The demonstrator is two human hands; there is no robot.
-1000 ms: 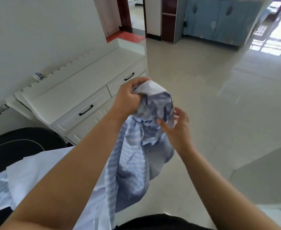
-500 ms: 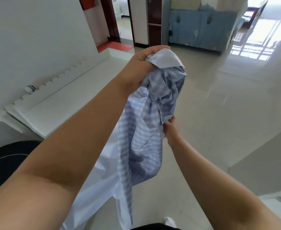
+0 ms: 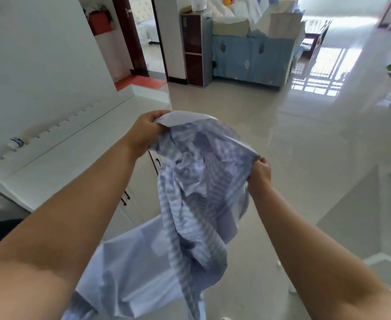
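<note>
While two hands (image 3: 143, 132) (image 3: 260, 173) grip it, one striped shirt (image 3: 199, 181) hangs.

Home: tiled floor (image 3: 282, 146), white drawer cabinet (image 3: 74, 153), bedroom doorway (image 3: 148, 40).

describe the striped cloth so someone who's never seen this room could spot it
Start at the long white cabinet by the left wall. Just right of it, over the shiny floor, the striped cloth hangs between the left hand and right hand, both gripping its top edge. Unlike the plain pale blue cloth below it, it has blue and white stripes.
</note>
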